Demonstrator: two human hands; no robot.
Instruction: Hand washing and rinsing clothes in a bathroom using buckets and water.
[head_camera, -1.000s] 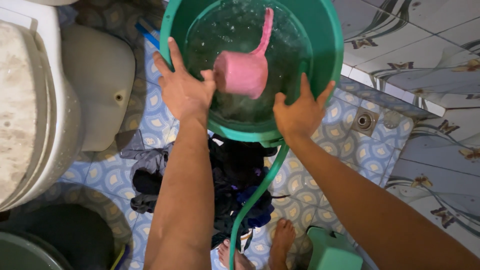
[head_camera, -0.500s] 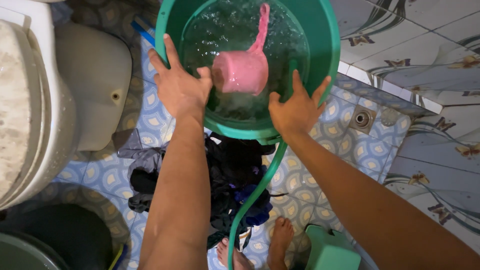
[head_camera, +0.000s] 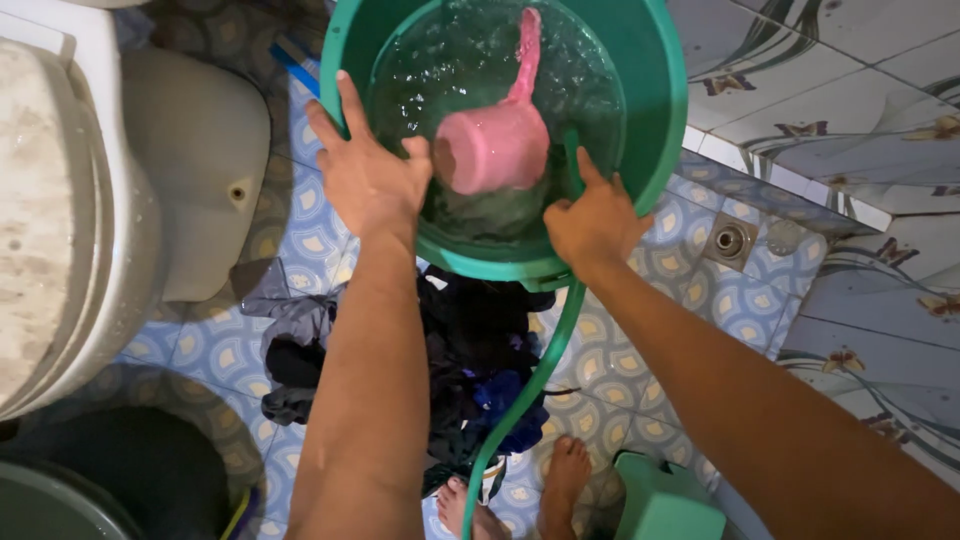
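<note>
A white ceramic toilet (head_camera: 60, 200) stands at the far left, with a heap of dark wet clothes (head_camera: 470, 370) on the patterned blue floor tiles (head_camera: 700, 290). Above it, the left hand (head_camera: 368, 172) lies spread on the rim of the round green plastic bucket (head_camera: 655, 110), thumb hooked inside. A pink plastic dipper (head_camera: 495, 145) floats in the water. The right hand (head_camera: 592, 220) pinches the green hose (head_camera: 520, 385) at the rim. Full like that, the bucket looks heavy and slippery; both hands on the rim seems safest.
</note>
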